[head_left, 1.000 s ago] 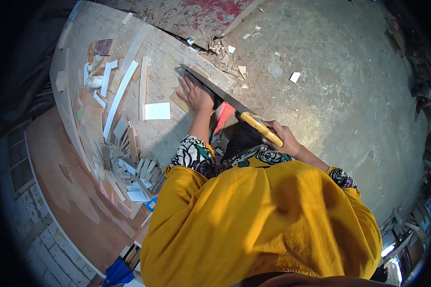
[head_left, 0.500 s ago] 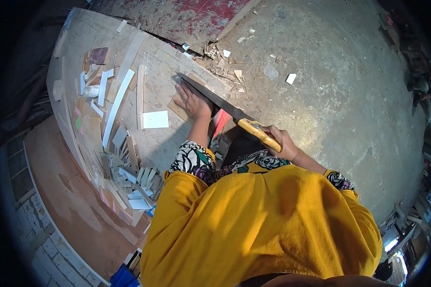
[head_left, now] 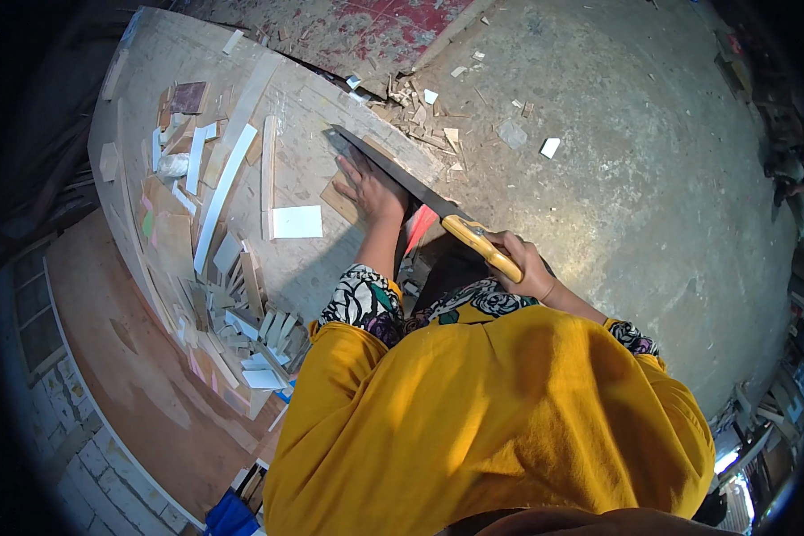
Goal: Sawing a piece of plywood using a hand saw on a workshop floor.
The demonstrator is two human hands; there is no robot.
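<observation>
My left hand (head_left: 375,192) lies with fingers spread on a tan wooden piece (head_left: 338,202) on the pale board-topped work surface (head_left: 286,263). Right beside it, a hand saw's long dark blade (head_left: 393,169) runs diagonally across a wood piece, its tip toward the upper left. My right hand (head_left: 525,265) grips the saw's yellow handle (head_left: 469,233). Under the blade, near my left wrist, a red object (head_left: 421,225) shows. A white rectangular piece (head_left: 297,221) lies left of my left wrist.
Offcuts and white strips (head_left: 224,196) crowd the surface's left side, with a pile (head_left: 268,330) nearer me. Brown plywood (head_left: 125,348) lies beyond. Scattered scraps (head_left: 438,138) lie on the concrete floor (head_left: 652,188). A red-tiled patch (head_left: 393,27) is at the top; clutter lines the right edge.
The saw and my right hand have slid slightly toward the upper left relative to the surface. My left hand stays in place; the whole view shifts a little.
</observation>
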